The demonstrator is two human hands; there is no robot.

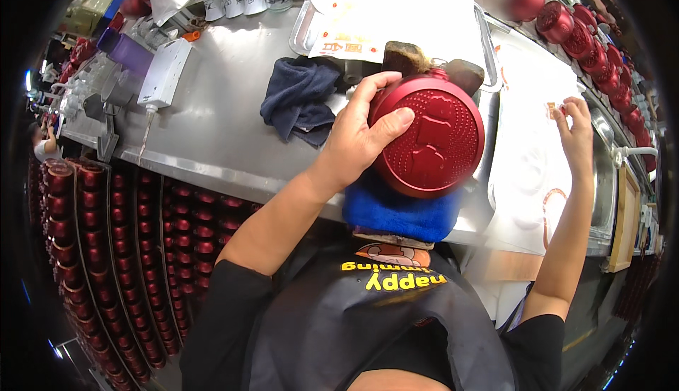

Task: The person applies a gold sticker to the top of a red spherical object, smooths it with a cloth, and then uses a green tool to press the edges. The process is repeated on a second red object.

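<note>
My left hand (368,133) grips a round dark-red bottle (435,140) by its left side, thumb across the face. The face carries a raised pattern and a ring of dots; a short neck points away from me. Beneath it lies a blue cloth (399,211) at the table edge. Two worn dark blocks (463,78) sit just behind the bottle. Over to the right, my right hand (578,133) reaches over a white sheet (530,143), its thumb and fingertips pinched together at a small reddish spot too tiny to make out.
A dark blue cloth (300,97) lies left of the bottle. Printed paper (396,9) covers a metal tray behind. Several red bottles (580,41) line the right back. A white box (166,73) stands left, a sink (602,172) right. Racks of red bottles (127,249) fill the lower left.
</note>
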